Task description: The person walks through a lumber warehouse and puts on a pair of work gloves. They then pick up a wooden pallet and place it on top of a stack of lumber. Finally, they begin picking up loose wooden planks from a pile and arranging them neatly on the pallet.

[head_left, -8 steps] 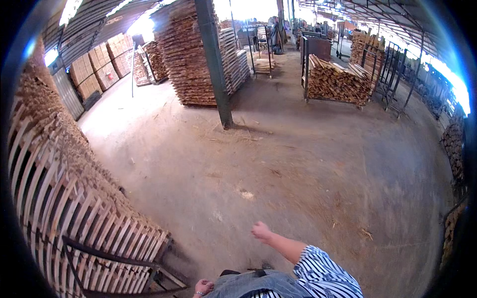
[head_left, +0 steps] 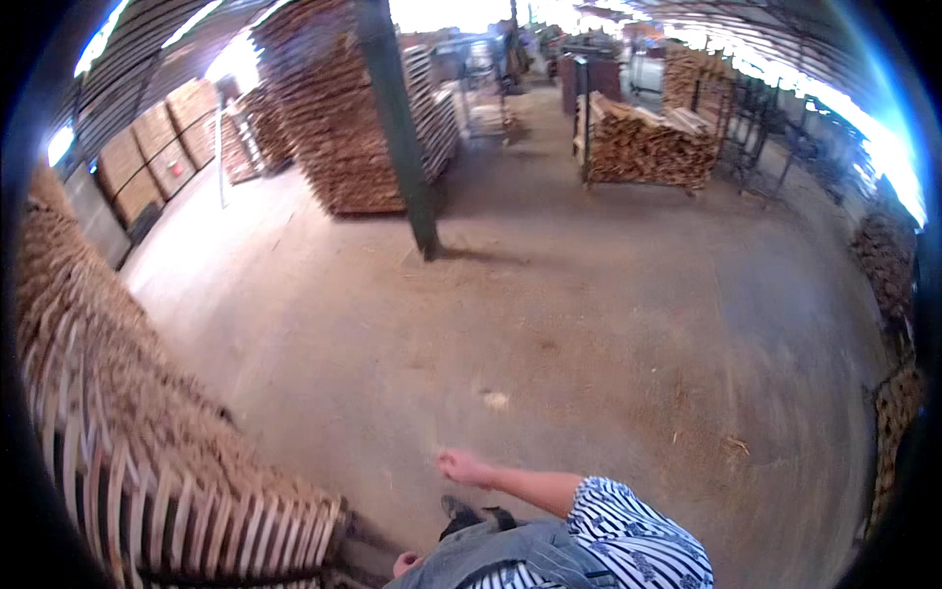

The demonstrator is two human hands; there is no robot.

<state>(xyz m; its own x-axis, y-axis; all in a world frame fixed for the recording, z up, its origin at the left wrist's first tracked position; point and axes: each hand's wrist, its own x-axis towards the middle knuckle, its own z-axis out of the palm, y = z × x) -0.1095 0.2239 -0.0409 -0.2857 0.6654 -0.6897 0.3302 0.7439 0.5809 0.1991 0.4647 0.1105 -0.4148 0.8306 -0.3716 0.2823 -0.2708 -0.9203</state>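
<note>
In the head view we count two bare hands, both our own. Our right hand (head_left: pixel 463 466) hangs over the dusty brown floor (head_left: pixel 589 363), fingers curled in. Our left hand (head_left: pixel 405 562) peeks out beside one grey cloth apron (head_left: pixel 481 555); we cannot tell its fingers' state. Nearest it, at lower left, stands one long stack of wooden slats (head_left: pixel 186 432). Ahead we see one dark green upright post (head_left: pixel 397 137) before one tall brown board stack (head_left: pixel 329 128).

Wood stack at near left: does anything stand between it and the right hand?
Nothing visible does: only floor shows between the right hand and the wood stack. The dark post stands farther ahead, off that line.
</note>
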